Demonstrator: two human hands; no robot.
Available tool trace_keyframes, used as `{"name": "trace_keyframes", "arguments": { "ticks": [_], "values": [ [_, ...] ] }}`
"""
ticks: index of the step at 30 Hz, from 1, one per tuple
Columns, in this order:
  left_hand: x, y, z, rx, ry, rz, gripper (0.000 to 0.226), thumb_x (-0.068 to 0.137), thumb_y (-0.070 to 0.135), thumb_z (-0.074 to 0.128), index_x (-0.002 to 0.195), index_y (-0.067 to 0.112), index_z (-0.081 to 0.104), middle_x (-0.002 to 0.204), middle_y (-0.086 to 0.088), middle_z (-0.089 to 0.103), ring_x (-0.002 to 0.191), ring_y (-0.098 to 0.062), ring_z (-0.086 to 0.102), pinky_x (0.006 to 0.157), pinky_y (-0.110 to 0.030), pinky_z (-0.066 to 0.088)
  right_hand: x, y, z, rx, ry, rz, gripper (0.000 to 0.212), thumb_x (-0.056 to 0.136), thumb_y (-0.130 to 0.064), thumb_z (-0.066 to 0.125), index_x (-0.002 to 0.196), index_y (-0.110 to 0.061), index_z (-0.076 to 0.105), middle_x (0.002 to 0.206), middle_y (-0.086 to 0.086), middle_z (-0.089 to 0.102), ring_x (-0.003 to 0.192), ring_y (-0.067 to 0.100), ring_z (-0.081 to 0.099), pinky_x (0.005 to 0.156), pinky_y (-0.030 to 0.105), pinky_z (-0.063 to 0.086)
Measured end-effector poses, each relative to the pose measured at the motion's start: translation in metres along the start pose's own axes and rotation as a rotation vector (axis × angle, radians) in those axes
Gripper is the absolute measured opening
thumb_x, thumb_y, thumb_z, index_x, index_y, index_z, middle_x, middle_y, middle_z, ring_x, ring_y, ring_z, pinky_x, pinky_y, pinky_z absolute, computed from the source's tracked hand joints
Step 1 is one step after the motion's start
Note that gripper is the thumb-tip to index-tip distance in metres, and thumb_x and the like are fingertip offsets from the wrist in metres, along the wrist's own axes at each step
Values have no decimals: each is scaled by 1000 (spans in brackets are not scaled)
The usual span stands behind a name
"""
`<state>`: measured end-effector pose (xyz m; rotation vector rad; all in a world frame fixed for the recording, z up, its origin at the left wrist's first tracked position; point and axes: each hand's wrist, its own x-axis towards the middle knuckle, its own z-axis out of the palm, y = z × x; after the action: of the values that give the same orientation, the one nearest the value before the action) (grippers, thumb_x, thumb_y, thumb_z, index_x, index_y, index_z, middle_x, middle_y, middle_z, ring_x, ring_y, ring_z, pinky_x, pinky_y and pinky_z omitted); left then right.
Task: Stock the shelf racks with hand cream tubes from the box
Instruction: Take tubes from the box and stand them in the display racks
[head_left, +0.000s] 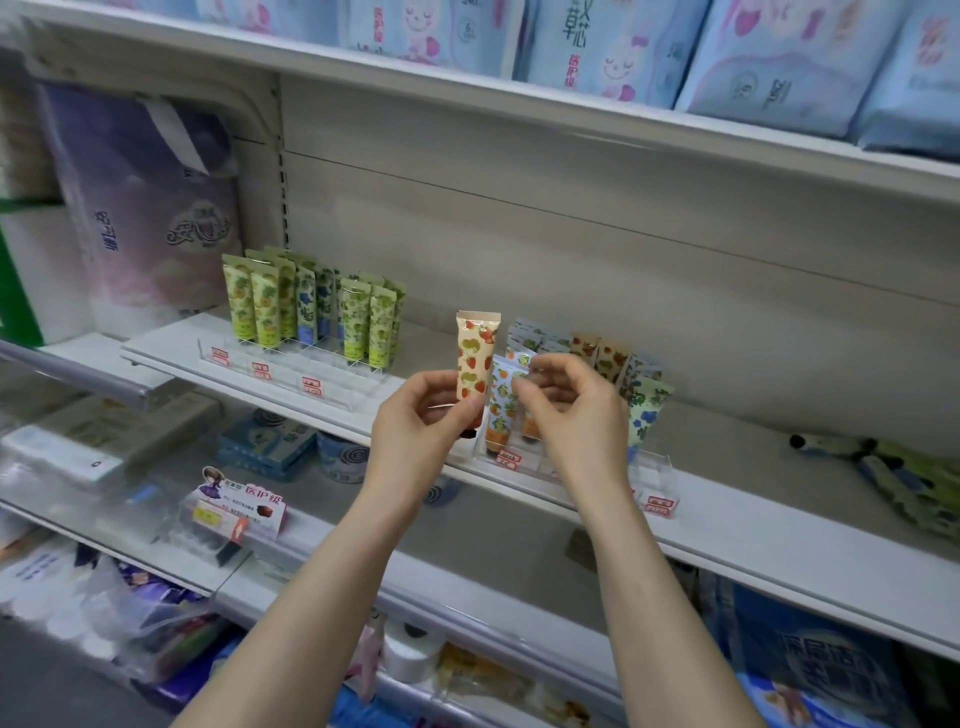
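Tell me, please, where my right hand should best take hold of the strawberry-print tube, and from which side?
Pinch the strawberry-print tube by its flat crimped top, coming from above. It stands upright, cap down, and the left hand grips its lower end, so only the upper half is free; its flat faces there probably suit a fingertip pinch.

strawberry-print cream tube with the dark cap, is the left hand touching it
Touching. The head view shows the left hand with thumb and fingers curled round the lower end of the strawberry-print cream tube, holding it upright.
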<state>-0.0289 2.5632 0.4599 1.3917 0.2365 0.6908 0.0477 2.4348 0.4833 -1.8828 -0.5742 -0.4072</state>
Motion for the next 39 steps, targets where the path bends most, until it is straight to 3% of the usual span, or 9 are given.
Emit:
{"name": "trace_keyframes", "arguments": {
  "ticks": [4, 8, 12, 17, 22, 26, 35, 39],
  "values": [
    [2, 9, 5, 56, -41, 60, 22, 82, 15, 74, 103, 13, 67, 92, -1, 74, 83, -17, 71, 74, -26, 58, 18, -23, -19, 47, 8, -65, 21, 86, -32, 70, 105, -23, 71, 88, -13, 70, 82, 1, 65, 74, 14, 51],
    [9, 24, 16, 149, -88, 165, 21, 82, 15, 75, 103, 15, 70, 90, 1, 74, 85, -16, 71, 76, -30, 59, 42, -43, -32, 143, -137, -92, 15, 86, -25, 71, 101, -22, 73, 88, -7, 74, 84, 7, 69, 79, 25, 55],
    [16, 41, 28, 241, -148, 263, 20, 84, 20, 73, 104, 20, 72, 89, 7, 75, 85, -9, 71, 79, -34, 59, 60, -53, -51, 169, -171, -87, 4, 85, -21, 72, 89, -24, 72, 81, -2, 74, 78, 14, 71, 67, 28, 56],
    [31, 50, 42, 460, -64, 460, 17, 90, 31, 63, 104, 28, 73, 99, 15, 70, 93, 0, 65, 87, -34, 54, 82, -50, -86, 190, -98, -32, 6, 86, -14, 70, 87, -20, 71, 80, 3, 74, 75, 22, 70, 61, 31, 52],
    [47, 37, 57, 764, -89, 543, 21, 91, 33, 61, 109, 28, 71, 113, 7, 67, 108, -14, 60, 93, -36, 48, 95, -32, -111, 23, 10, -31, 10, 86, -19, 71, 84, -28, 71, 80, 0, 74, 70, 19, 70, 69, 38, 59],
    [48, 26, 66, 913, -116, 559, 22, 91, 35, 61, 108, 27, 70, 112, 8, 65, 105, -17, 55, 82, -25, 39, 99, -16, -108, -135, -7, -16, 16, 82, -23, 73, 76, -36, 69, 77, -6, 73, 68, 18, 70, 75, 43, 59],
    [49, 16, 65, 1017, -78, 547, 18, 89, 38, 62, 103, 31, 71, 108, 9, 65, 100, -17, 52, 79, -26, 40, 100, 2, -75, -382, -191, -23, 8, 82, -29, 75, 89, -26, 76, 83, -13, 64, 85, 8, 59, 79, 25, 47],
    [51, 14, 64, 1025, -59, 553, 16, 88, 36, 63, 102, 31, 70, 106, 9, 65, 99, -17, 52, 78, -25, 40, 103, 9, -65, -420, -255, 32, 6, 82, -32, 75, 87, -28, 76, 91, -10, 69, 96, 11, 58, 81, 24, 43]
  ]
}}
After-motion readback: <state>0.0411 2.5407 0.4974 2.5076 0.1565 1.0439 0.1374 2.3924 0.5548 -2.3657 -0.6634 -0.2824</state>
